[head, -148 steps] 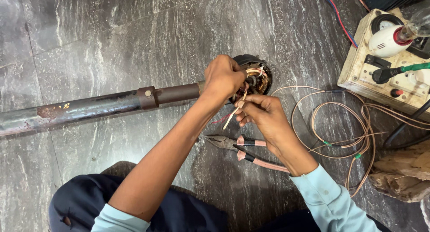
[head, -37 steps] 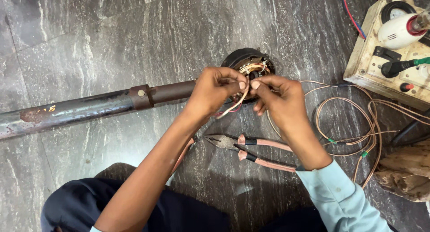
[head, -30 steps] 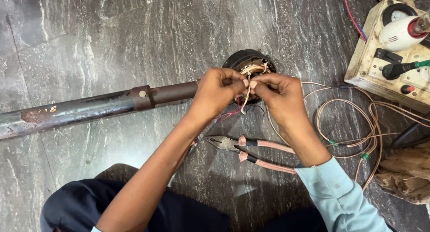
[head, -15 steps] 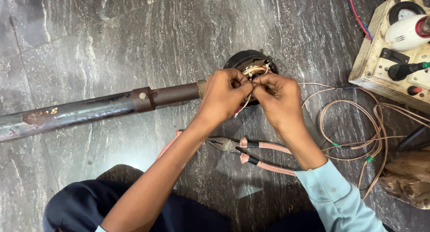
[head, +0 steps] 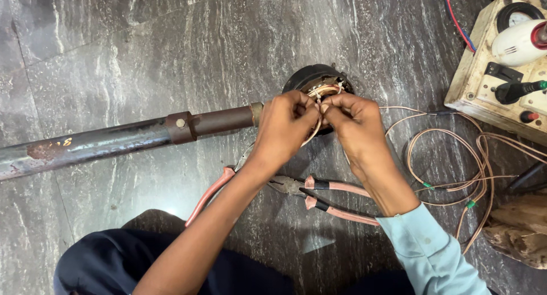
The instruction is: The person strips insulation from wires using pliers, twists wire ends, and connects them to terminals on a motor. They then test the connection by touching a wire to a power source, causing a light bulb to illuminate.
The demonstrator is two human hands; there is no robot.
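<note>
Two hands (head: 319, 124) on wires (head: 320, 93), pipe (head: 131, 138) lying left-right

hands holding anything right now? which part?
Both. The left hand and right hand pinch the thin wire leads with their fingers, right at the motor winding. The pliers lie unheld on the floor.

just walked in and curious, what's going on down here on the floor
A person sits on the grey stone floor with both hands at the round black motor housing on the end of a long rusty metal pipe. The left hand and right hand pinch thin copper-coloured wires at the housing with their fingers. Two pairs of pink-handled pliers lie on the floor under the forearms. To the right are a loose wire coil and a cream test board.
</note>
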